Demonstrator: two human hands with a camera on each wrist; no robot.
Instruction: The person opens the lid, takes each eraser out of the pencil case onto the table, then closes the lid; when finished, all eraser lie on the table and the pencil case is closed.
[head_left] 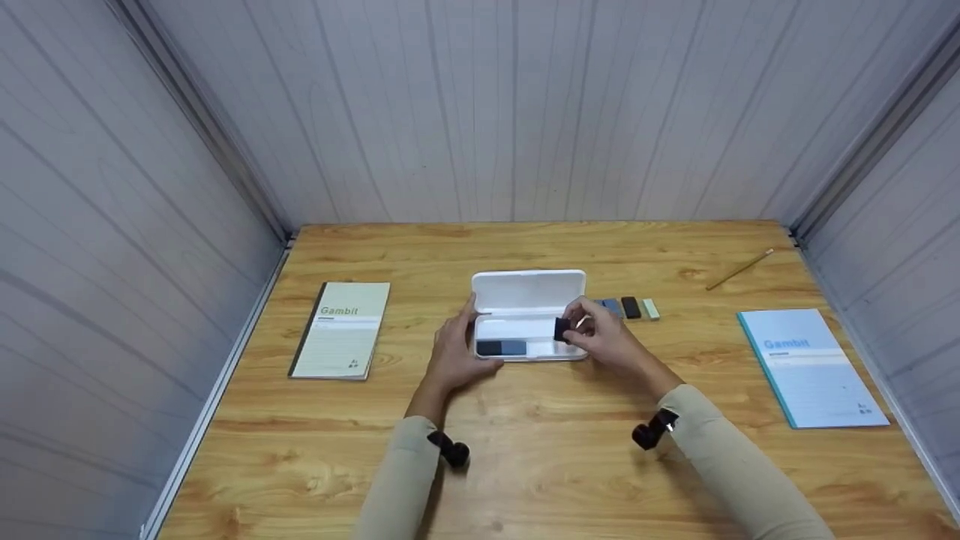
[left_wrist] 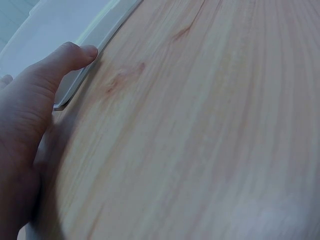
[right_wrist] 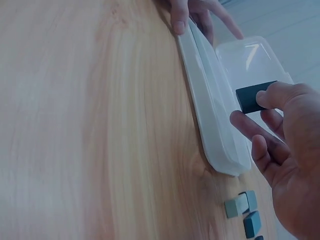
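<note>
A white pencil case [head_left: 529,289] stands with its lid raised at the middle of the table. My left hand [head_left: 456,346] grips its left end, the thumb on the front rim [left_wrist: 95,56] and the fingers along the side. Between thumb and fingers, my right hand [head_left: 606,339] pinches a small black eraser [right_wrist: 250,97] over the right part of the case. Inside, at the front left, lie a dark eraser [head_left: 489,348] and a blue-grey eraser [head_left: 514,347] end to end.
Right of the case lie a blue eraser [head_left: 613,307], a black eraser [head_left: 631,307] and a pale green eraser [head_left: 651,309]. Farther off are a pencil [head_left: 739,270] and a blue notebook [head_left: 814,375]. A cream notebook [head_left: 341,334] is at the left. Panel walls enclose the table.
</note>
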